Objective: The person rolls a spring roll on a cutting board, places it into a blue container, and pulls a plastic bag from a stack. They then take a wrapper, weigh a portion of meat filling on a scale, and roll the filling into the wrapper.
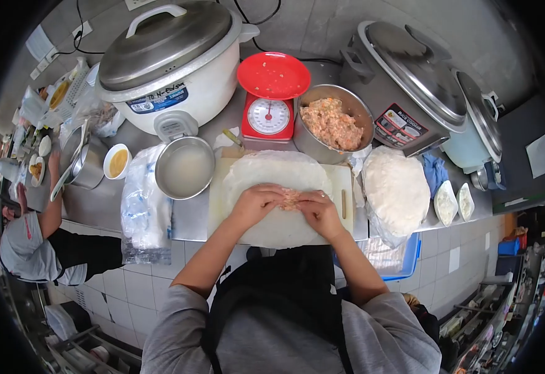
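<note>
Head view: the left hand (257,202) and the right hand (319,209) meet over a small heap of filling (290,199). It lies near the middle of the thin wrapper (279,171) on the board (346,187). Both grips are curled, fingertips pinching the filling from two sides. I judge that pressing too hard can tear the wrapper, or squeeze filling out sideways.

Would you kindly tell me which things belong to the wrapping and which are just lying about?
In use: left hand, right hand, filling, wrapper sheet, cutting board, bowl of filling.
Lying about: red scale, white rice cooker, sauce cup, plastic bag.
</note>
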`<control>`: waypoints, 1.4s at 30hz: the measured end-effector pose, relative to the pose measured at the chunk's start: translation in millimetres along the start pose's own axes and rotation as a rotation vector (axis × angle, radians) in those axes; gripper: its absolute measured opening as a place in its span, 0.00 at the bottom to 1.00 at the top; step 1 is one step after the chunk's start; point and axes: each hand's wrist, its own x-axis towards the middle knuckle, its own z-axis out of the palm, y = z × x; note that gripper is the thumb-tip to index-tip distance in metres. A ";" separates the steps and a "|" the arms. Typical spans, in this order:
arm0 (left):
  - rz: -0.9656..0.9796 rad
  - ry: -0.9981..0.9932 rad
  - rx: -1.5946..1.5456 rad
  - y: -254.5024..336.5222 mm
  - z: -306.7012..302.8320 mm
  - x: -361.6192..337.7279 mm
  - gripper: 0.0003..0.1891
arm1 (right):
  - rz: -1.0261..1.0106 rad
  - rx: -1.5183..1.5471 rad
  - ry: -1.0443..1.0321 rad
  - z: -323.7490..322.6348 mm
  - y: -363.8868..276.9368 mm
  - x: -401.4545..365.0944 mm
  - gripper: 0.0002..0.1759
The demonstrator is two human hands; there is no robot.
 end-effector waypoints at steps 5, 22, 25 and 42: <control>-0.153 -0.086 -0.081 11.9 -21.5 -5.0 0.20 | 0.131 0.243 -0.039 -19.9 10.1 -7.9 0.18; 0.014 -0.038 0.216 10.3 -19.3 -2.7 0.19 | 0.167 -0.235 0.037 -11.6 -15.1 1.9 0.19; -0.005 -0.107 0.229 -1.6 -27.8 -8.0 0.21 | 0.215 -0.261 -0.010 -11.7 8.0 -11.7 0.22; -0.029 0.059 0.169 11.9 -48.4 -32.2 0.22 | 0.061 -0.208 -0.078 2.0 -40.9 28.5 0.14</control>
